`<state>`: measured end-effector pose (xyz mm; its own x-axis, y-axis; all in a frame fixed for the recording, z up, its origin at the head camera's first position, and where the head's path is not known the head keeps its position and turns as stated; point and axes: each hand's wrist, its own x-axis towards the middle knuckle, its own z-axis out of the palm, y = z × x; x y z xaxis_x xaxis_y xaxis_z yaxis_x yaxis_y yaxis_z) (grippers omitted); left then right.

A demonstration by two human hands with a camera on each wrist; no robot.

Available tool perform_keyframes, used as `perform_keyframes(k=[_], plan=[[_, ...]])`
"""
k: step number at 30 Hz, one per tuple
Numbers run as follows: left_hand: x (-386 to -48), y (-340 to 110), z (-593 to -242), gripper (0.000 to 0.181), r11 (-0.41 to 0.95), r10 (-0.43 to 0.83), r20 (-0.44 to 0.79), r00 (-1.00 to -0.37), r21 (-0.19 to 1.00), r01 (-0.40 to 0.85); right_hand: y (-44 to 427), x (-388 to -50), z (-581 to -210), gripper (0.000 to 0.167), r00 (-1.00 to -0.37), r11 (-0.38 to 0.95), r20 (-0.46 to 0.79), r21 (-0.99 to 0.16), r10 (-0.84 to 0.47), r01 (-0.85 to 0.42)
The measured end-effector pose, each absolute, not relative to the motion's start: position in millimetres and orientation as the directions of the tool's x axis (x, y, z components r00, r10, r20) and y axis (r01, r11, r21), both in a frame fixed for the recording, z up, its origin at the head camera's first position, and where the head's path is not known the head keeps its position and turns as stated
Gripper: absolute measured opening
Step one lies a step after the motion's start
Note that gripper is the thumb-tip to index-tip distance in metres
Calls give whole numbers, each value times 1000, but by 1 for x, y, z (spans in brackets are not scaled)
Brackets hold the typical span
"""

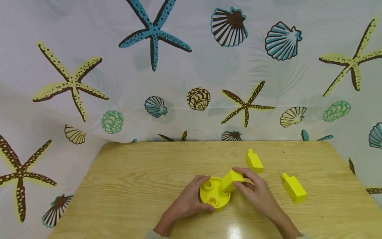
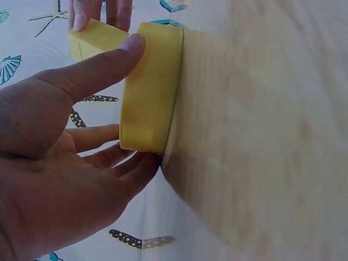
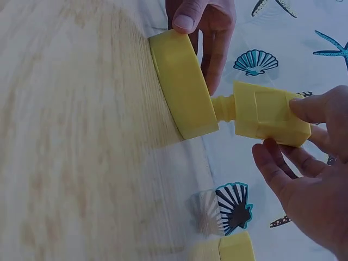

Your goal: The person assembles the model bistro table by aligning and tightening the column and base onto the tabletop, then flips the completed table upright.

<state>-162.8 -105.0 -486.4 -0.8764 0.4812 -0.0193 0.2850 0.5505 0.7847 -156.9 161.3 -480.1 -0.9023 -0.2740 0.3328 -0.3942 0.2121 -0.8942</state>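
A round yellow base [image 1: 219, 199] with a raised rim rests on the table; two ring-shaped sockets show on its left part. My left hand [image 1: 189, 197] grips its left side, thumb at the near edge and fingers at the far edge. Between the thumb and fingers of my right hand [image 1: 258, 191] is a yellow block-shaped leg [image 1: 232, 181], tilted over the base's right part. In the right wrist view, the leg's narrow ridged neck [image 3: 223, 109] points at the base [image 3: 185, 84] and reaches its upper side. How deep the tip sits is hidden.
Two more yellow legs with knobbed ends lie on the wooden table [image 1: 134, 186]: one at the back [image 1: 254, 162], the other farther right [image 1: 294, 189]. Behind the table hangs a white cloth [image 1: 176, 122] printed with starfish and shells.
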Motion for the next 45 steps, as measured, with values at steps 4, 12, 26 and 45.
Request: perform_keyframes(k=[4,12,26,45], plan=[[-163,-105,-487,97,552,496,-25,-868,781,293,162,-155,-480,41,-864,199,385,-865,-324,-460],[-163,-106,-486,97,533,523,-5,-852,782,323,163,-154,-476,41,-845,190,401,-854,-353,-485],[-163,-107,-485,96,536,520,-8,-854,782,319,156,-154,-479,43,-834,255,394,-823,-387,-507],[-163,-108,-486,96,515,519,-6,-855,801,306,164,-155,-480,39,-860,253,325,-861,-395,-441]])
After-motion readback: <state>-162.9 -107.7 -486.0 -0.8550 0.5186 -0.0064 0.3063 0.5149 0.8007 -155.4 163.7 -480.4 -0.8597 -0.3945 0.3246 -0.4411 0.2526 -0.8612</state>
